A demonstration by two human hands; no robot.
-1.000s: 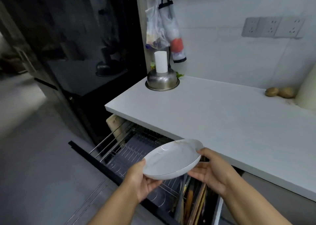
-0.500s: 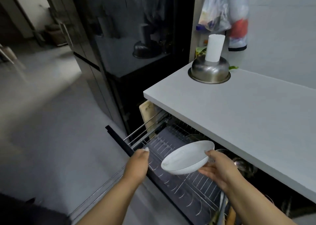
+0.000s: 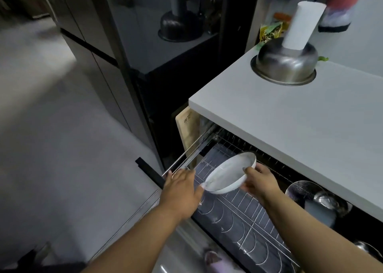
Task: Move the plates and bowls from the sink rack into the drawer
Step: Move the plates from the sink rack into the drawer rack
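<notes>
A shallow white bowl point(image 3: 227, 174) is tilted on edge just above the wire dish rack of the pulled-out drawer point(image 3: 238, 216). My right hand point(image 3: 260, 181) grips its right rim. My left hand point(image 3: 182, 189) rests at the drawer's front left corner, fingers spread, touching the bowl's lower left edge. The rack's wire slots beneath the bowl hold nothing.
White countertop point(image 3: 300, 127) overhangs the drawer; an upturned steel bowl point(image 3: 287, 62) with a white roll point(image 3: 301, 24) on it sits there. Steel bowls point(image 3: 317, 198) lie in the drawer's right part. A wooden cutting board point(image 3: 187, 131) stands at the drawer's left. Black fridge point(image 3: 145, 44) behind.
The bowl has gone down and forward toward the drawer rack and tipped more upright. My left hand let go of it and moved to the drawer's front corner; the view swung left.
</notes>
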